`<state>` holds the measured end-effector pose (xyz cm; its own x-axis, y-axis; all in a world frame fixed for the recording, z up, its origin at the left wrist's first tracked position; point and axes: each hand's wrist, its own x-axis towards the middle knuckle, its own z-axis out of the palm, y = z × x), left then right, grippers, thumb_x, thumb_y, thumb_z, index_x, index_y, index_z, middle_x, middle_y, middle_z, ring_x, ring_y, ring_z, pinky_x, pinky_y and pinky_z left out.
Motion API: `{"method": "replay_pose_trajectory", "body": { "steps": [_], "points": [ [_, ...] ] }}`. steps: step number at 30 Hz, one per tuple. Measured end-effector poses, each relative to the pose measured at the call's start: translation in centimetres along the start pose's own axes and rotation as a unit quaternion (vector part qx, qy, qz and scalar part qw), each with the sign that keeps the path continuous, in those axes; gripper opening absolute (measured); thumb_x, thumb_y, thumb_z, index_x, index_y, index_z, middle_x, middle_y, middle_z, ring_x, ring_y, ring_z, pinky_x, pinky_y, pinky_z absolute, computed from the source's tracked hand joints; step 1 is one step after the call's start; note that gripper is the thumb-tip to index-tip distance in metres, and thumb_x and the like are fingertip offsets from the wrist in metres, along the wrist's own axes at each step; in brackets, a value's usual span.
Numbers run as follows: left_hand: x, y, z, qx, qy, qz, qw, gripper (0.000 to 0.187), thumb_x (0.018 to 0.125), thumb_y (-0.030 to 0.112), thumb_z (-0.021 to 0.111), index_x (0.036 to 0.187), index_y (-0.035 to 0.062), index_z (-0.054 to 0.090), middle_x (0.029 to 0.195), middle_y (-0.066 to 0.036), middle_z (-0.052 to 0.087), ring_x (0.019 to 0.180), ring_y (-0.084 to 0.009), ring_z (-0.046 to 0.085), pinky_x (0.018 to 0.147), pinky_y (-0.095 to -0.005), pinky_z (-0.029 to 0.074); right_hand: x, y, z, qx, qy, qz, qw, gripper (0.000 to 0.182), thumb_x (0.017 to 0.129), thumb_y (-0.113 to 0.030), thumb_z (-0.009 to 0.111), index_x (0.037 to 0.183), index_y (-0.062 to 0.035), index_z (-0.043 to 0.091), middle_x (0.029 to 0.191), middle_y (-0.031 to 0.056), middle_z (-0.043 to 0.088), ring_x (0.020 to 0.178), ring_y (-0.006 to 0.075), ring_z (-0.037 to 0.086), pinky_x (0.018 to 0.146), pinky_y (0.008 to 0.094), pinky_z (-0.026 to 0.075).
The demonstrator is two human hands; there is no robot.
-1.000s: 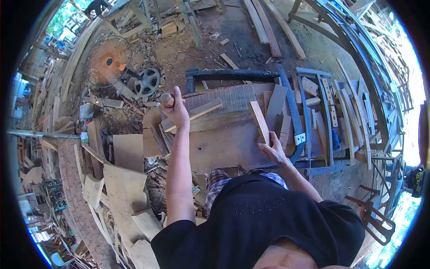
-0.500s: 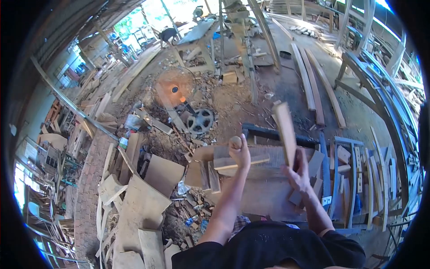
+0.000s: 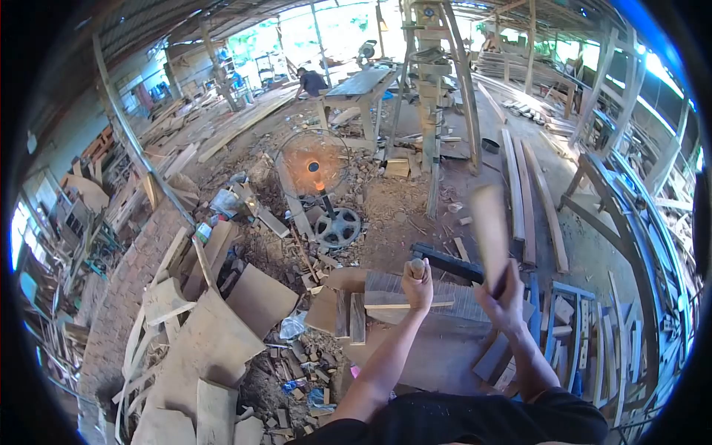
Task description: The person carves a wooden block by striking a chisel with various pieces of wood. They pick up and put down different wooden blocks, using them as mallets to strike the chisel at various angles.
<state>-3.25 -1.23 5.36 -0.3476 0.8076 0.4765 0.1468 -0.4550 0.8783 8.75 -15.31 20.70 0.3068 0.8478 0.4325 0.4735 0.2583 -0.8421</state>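
Note:
My left hand (image 3: 417,291) is closed around a wooden handle (image 3: 417,265), whose rounded end shows above the fist; what lies beyond the handle is unclear. To its right, my right hand (image 3: 506,302) grips the lower end of a pale wood piece (image 3: 489,226), raised upright and blurred by motion. Beneath both hands lies a grained wooden board (image 3: 389,289) with a light strip along its near edge. A dark bar (image 3: 449,263) runs between the hands, just beyond that board.
A standing fan (image 3: 313,166) is beyond the work spot. Cardboard sheets (image 3: 200,334) and wood scraps cover the floor at left. Long planks (image 3: 545,204) and a metal frame (image 3: 615,211) are at right. Another person (image 3: 311,81) bends near a far table (image 3: 358,83).
The view has tilted upward, showing more of the far workshop and the other person. Both hands appear slightly lower and farther right, still holding the handle and the wood piece.

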Motion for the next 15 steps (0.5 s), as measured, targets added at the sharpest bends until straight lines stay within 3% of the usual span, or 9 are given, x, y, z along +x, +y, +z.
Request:
{"method": "replay_pose_trajectory", "body": {
  "steps": [3,4,5,6,9,10,13,14,15],
  "points": [
    [0.1,0.0,0.0,0.026,-0.006,-0.001,1.0,0.033,0.087,0.012,0.067,0.069,0.0071,0.04,0.058,-0.001,0.036,0.055,-0.0124,0.031,0.052,-0.0279,0.035,-1.0,1.5,3.5,0.115,0.203,-0.102,0.967,0.041,0.07,-0.013,0.069,0.1,-0.0021,0.044,0.068,0.0088,0.051,0.059,0.0176,0.052,0.056,0.0302,0.044],
    [0.0,0.2,0.0,0.008,-0.016,0.008,1.0,0.033,0.087,0.012,0.067,0.069,0.0068,0.04,0.058,-0.002,0.035,0.054,-0.0125,0.03,0.051,-0.0284,0.035,-1.6,3.5,3.6,0.115,0.204,-0.1,0.967,0.041,0.07,-0.013,0.069,0.1,-0.0021,0.044,0.068,0.0088,0.051,0.059,0.0176,0.052,0.056,0.0302,0.044],
    [-0.1,0.3,0.2,-0.012,-0.024,0.017,0.999,0.034,0.087,0.013,0.067,0.069,0.0065,0.039,0.058,-0.003,0.034,0.054,-0.0127,0.03,0.051,-0.0289,0.034,-1.9,5.7,2.8,-0.088,0.024,-0.08,0.993,0.04,0.07,-0.012,0.069,0.1,-0.0022,0.044,0.068,0.0099,0.052,0.059,0.0172,0.052,0.056,0.0298,0.044],
    [-0.3,0.2,0.1,-0.011,-0.026,0.03,0.999,0.036,0.086,0.014,0.069,0.068,0.0058,0.038,0.057,-0.006,0.033,0.053,-0.014,0.028,0.049,-0.0317,0.033,-1.9,6.2,2.2,-0.284,-0.158,-0.054,0.944,0.039,0.07,-0.011,0.068,0.1,-0.0023,0.044,0.068,0.011,0.052,0.059,0.0169,0.053,0.056,0.0294,0.045],
    [-0.4,1.3,0.3,0.009,-0.023,0.016,1.0,0.037,0.086,0.015,0.069,0.068,0.0059,0.037,0.055,-0.007,0.033,0.052,-0.0169,0.026,0.048,-0.034,0.032,-0.3,3.1,0.2,-0.162,-0.092,0.007,0.983,0.041,0.071,-0.011,0.068,0.102,-0.0021,0.044,0.07,0.0132,0.053,0.06,0.0161,0.053,0.057,0.0294,0.045],
    [-0.6,0.9,0.5,0.022,-0.026,0.006,0.999,0.038,0.086,0.016,0.069,0.068,0.0063,0.037,0.054,-0.007,0.032,0.052,-0.0193,0.025,0.048,-0.0343,0.031,0.2,0.5,0.1,-0.054,0.0,0.005,0.999,0.034,0.067,-0.009,0.069,0.092,-0.0042,0.047,0.067,0.0006,0.043,0.06,0.0099,0.042,0.054,0.0266,0.037],
    [-0.9,1.3,0.6,0.028,-0.037,0.026,0.999,0.038,0.086,0.017,0.069,0.069,0.0067,0.038,0.054,-0.007,0.032,0.052,-0.0202,0.026,0.048,-0.0349,0.033,0.0,-2.1,1.9,0.158,0.232,-0.024,0.96,0.024,0.072,-0.01,0.067,0.089,-0.0047,0.05,0.066,0.0016,0.047,0.057,0.0062,0.043,0.051,0.0248,0.037],
    [-0.8,1.2,0.6,0.029,-0.039,0.027,0.998,0.038,0.086,0.017,0.069,0.069,0.0067,0.038,0.054,-0.007,0.032,0.052,-0.0202,0.026,0.048,-0.0349,0.033,-0.6,0.3,2.1,0.158,0.234,-0.023,0.959,0.024,0.072,-0.01,0.067,0.089,-0.0047,0.05,0.066,0.0016,0.047,0.057,0.0062,0.043,0.051,0.0248,0.037],
    [-0.9,1.0,0.8,0.024,-0.04,0.035,0.998,0.037,0.086,0.017,0.069,0.069,0.0067,0.038,0.054,-0.008,0.034,0.05,-0.0226,0.029,0.048,-0.0359,0.033,-1.6,4.2,2.0,0.037,0.116,-0.017,0.992,0.027,0.071,-0.009,0.068,0.089,-0.0039,0.049,0.067,0.0038,0.05,0.057,0.0101,0.048,0.052,0.0277,0.04]
  ]
}}
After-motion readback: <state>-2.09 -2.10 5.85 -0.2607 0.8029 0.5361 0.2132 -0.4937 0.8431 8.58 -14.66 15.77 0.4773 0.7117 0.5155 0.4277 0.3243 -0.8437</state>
